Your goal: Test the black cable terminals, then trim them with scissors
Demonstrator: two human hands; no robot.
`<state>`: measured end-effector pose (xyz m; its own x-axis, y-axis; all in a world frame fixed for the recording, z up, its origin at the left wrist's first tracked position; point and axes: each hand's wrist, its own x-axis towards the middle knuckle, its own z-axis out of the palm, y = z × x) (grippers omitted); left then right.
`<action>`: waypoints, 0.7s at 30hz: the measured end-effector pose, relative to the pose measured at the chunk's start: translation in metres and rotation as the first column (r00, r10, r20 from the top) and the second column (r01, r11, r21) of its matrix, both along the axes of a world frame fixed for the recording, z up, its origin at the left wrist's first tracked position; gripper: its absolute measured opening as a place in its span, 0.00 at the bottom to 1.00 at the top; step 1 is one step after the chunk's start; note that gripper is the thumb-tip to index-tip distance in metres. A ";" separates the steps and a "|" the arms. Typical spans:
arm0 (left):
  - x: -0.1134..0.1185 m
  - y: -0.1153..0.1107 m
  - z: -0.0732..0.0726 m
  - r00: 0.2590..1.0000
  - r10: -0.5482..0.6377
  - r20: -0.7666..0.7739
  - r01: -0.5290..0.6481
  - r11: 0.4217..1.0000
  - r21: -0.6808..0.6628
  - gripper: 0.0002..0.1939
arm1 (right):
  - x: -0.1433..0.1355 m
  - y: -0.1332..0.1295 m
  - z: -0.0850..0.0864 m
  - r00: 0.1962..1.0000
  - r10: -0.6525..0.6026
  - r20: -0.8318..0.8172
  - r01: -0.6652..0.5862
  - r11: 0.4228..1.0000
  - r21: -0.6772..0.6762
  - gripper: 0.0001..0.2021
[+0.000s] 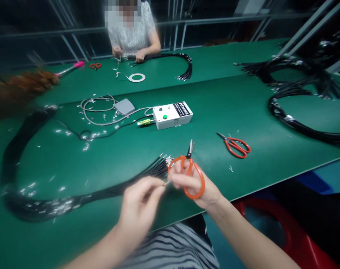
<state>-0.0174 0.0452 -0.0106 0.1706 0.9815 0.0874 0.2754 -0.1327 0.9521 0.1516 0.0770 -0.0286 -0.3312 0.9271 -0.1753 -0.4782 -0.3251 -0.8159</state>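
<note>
Red-handled scissors (199, 183) sit in my right hand (184, 177), their slightly parted blades pointing up and away from me. The fingertips of that hand come close to a thin wire end (166, 183). My left hand (142, 196) pinches this wire between thumb and forefinger; whether the right fingers also grip it is too blurred to tell. Behind my hands, the fanned ends of a black cable bundle (153, 168) lie on the green table (215, 104). From there the bundle curves away to the left, partly hidden by my left hand.
A white control box (172, 116) with a green button is wired to a grey pedal (124, 107). Other red-handled scissors (237, 147) lie to the right, near coiled black cables (284, 119). Across the table a person (133, 33) handles cables beside a tape roll (136, 77).
</note>
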 end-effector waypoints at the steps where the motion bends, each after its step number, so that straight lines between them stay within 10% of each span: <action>1: 0.000 0.000 0.001 0.999 0.031 0.030 -0.029 0.998 -0.050 0.05 | -0.001 -0.004 -0.004 1.000 -0.011 -0.003 0.011 1.000 -0.004 0.12; 8: -0.001 0.009 0.008 0.983 0.052 0.178 0.001 0.959 -0.285 0.08 | -0.007 -0.012 -0.012 0.975 -0.217 0.058 0.217 0.976 0.002 0.13; 21: 0.005 0.007 0.001 0.985 0.089 0.145 -0.056 0.975 -0.217 0.07 | -0.016 -0.015 -0.007 0.982 -0.188 0.007 0.187 0.982 0.012 0.12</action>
<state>-0.0121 0.0521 -0.0094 0.0988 0.9897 -0.1037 0.1259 0.0910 0.9879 0.1355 0.0618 -0.0359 -0.1500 0.9745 -0.1669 -0.5231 -0.2214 -0.8230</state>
